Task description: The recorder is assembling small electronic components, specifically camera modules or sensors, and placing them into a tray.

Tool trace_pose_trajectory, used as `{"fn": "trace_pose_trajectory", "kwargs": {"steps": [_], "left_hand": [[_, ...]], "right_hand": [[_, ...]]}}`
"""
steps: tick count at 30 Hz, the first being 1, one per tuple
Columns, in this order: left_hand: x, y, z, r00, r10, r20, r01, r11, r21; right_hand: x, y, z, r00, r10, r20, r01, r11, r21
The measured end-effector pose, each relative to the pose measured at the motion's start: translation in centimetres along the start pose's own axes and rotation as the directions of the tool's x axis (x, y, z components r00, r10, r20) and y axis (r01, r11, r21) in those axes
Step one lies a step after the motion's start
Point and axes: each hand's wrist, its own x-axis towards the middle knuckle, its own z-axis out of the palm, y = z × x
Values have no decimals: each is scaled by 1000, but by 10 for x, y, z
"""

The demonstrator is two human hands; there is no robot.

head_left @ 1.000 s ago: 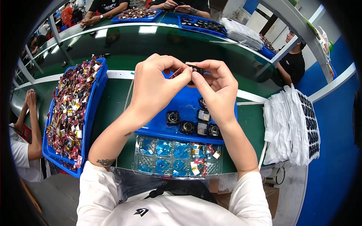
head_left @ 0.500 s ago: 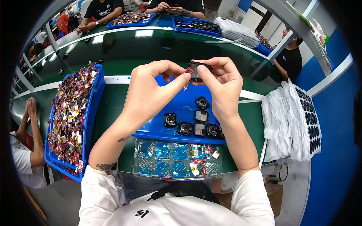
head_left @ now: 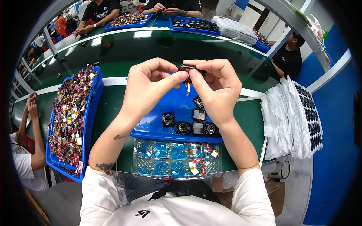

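Leftward, boards are heaped in a blue bin; watch cases are set in a blue tray. Above, one case is pinched by left hand and right hand, fingertips closed. A shirt emblem is displayed.

Looks smooth and glossy, like moulded plastic, on the blue rectangular tray. Shines with pale reflections on the smooth, long, dark green worktop. Shows clear, glossy, textured plastic on the transparent compartmented pack. Gleams on the black rounded-square plastic cases. Crinkles thinly on the white stacked plastic wrapping. Appears soft, creased and matt on the white cloth shirt.
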Motion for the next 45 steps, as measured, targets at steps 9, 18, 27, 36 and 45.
{"fn": "trace_pose_trajectory", "kwargs": {"steps": [9,18,27,36,45], "left_hand": [[51,-39,-29,989,-131,-74,146,951,271],[156,-174,-126,865,-433,-254,464,495,735],[107,-115,-57,994,-39,-105,108,585,804],[-46,-11,72,493,-194,848,-459,771,443],[-67,-15,64,463,-217,859,-498,738,455]], "right_hand": [[13,-8,-19,994,-109,-4,102,941,-323],[18,-18,-30,943,-303,135,330,820,-468],[17,-16,-33,935,-350,61,337,820,-462],[17,-12,-40,959,-243,146,282,867,-411],[14,-20,-38,961,-165,222,219,944,-248]]}}
